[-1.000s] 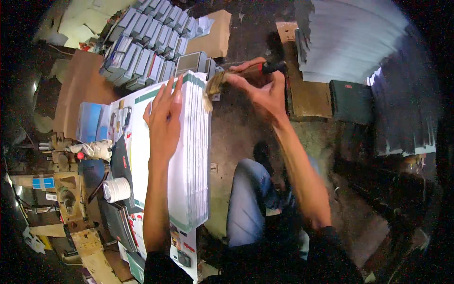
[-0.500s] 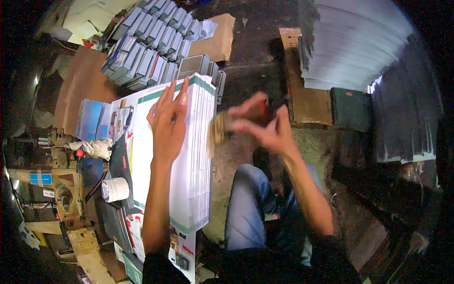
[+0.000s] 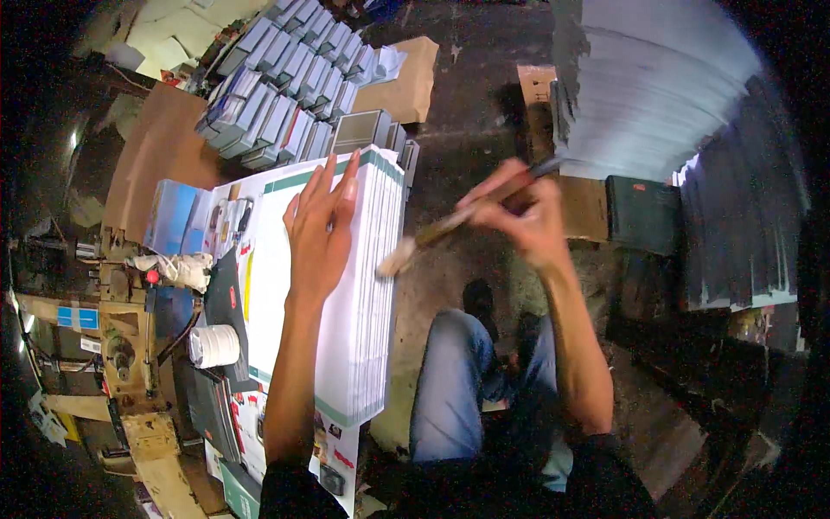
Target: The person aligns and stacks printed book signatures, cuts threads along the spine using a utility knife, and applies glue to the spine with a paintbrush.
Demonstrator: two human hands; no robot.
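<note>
My left hand (image 3: 322,233) lies flat with fingers stretched on top of a thick stack of white sheets (image 3: 350,368) with green bands along its ends. In my right hand (image 3: 529,221), off the stack's right side, is a paintbrush (image 3: 439,228), its dark handle tip pointing up and right. Its pale bristles are at the layered right edge of the stack, about halfway along; whether they touch it I cannot tell. Thumb and fingers close round the handle and partly hide it.
Beside the stack are a white tape roll (image 3: 213,346) and dark booklets (image 3: 212,411). Rows of grey box-like bundles (image 3: 259,130) stand beyond it, near brown cardboard (image 3: 406,82). Tall piles of pale sheets (image 3: 648,95) rise at the right. A worn machine (image 3: 125,346) is at the left.
My right hand has shifted a little right and up. The brush, blurred before, now slants more, its bristles farther down along the stack's edge. My left hand keeps its place on the stack.
</note>
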